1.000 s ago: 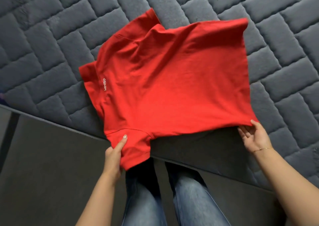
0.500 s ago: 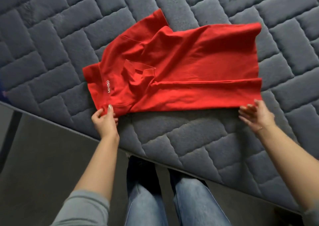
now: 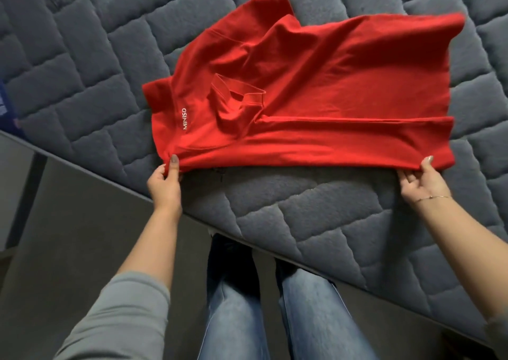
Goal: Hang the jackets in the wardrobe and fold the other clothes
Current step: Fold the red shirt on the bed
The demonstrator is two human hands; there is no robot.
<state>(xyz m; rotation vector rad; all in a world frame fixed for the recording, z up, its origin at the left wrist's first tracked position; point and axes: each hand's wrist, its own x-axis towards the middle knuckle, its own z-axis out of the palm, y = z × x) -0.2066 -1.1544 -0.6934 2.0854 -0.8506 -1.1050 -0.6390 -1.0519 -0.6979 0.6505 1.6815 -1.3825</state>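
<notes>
Left grip (image 3: 165, 179): thumb on top of the fabric, fingers beneath, pinched on the near left corner of the folded edge, just below the white "MINISO" lettering (image 3: 184, 119).
Right grip (image 3: 420, 179): thumb on top, fingers curled under, pinched on the near right corner of the same folded edge; thin gold bracelet (image 3: 431, 198) at the wrist.
Held item: red short-sleeved cotton T-shirt (image 3: 316, 90), lying across the bed, collar end to the left, hem end to the right.
Fold state: near long side turned over onto the body, forming a straight band along the near edge; near sleeve (image 3: 236, 98) tucked on top, cuff open; far sleeve (image 3: 264, 7) spread flat, pointing away.
Near edge: raised slightly off the bed between the two grips, shadow beneath.
Support: dark grey quilted bed cover (image 3: 82, 65) with a brick-like stitched pattern; T-shirt resting on it, close to the near edge of the bed.
Arms: left forearm bare, grey sleeve (image 3: 118, 315) pushed up towards the elbow; right forearm bare.
Below: blue denim jeans (image 3: 236, 318), standing against the bed edge; grey floor (image 3: 68, 236) to the left.
</notes>
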